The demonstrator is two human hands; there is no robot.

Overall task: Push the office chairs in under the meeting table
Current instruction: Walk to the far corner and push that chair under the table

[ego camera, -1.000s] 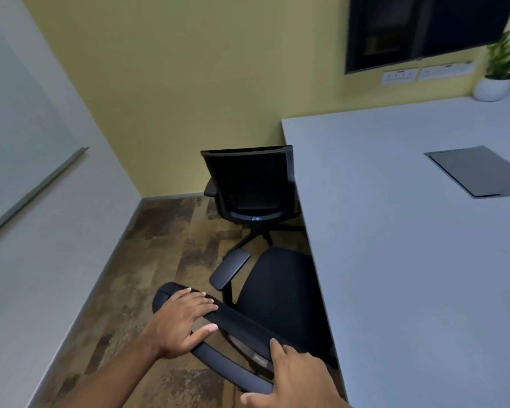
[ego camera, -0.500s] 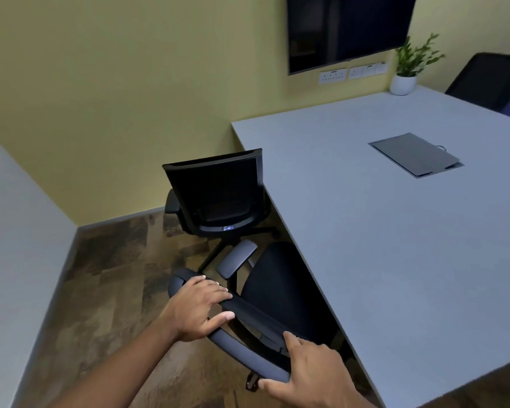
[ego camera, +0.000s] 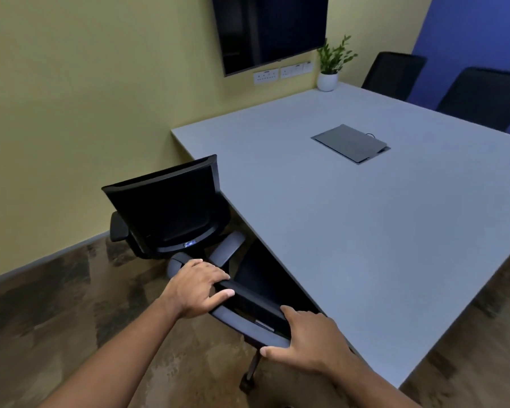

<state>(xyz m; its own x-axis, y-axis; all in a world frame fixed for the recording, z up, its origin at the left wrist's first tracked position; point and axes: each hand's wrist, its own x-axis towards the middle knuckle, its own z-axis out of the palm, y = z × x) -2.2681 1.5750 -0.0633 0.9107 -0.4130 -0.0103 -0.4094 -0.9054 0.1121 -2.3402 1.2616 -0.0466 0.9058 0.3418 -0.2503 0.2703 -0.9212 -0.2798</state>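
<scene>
Four chairs (ego camera: 171,207) — one table (ego camera: 365,231)

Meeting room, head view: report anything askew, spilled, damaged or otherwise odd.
One thing stands out: the far chair stands turned, its backrest angled to the table edge rather than parallel. Both hands hold the near chair's backrest. No spill or damage shows.

near chair (ego camera: 248,301) now sits further under the tabletop (ego camera: 365,231) than a sec ago; its seat is mostly hidden beneath the edge. view has swung right, so two more chairs (ego camera: 395,75) on the far side and a blue wall (ego camera: 468,30) now show.
</scene>
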